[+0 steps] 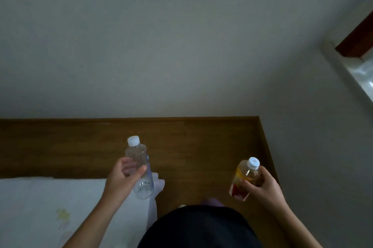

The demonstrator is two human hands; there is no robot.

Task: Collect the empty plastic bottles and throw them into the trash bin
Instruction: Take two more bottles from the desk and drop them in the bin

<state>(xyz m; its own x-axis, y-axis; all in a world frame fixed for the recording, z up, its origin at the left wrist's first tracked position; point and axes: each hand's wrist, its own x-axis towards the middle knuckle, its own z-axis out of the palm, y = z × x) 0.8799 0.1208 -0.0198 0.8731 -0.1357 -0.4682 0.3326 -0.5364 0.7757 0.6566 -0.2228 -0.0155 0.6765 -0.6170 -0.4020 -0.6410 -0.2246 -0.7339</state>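
Holding clear bottle [139, 169], white cap | amber bottle [245, 179], red label

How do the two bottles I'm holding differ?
The clear bottle in the left hand is colourless and see-through with no wrap; the labelled bottle in the right hand looks amber, with a yellow and red label. The clear bottle looks longer and slimmer, the labelled bottle shorter. Both have white caps on, are gripped around the body and tilt caps away from the person.
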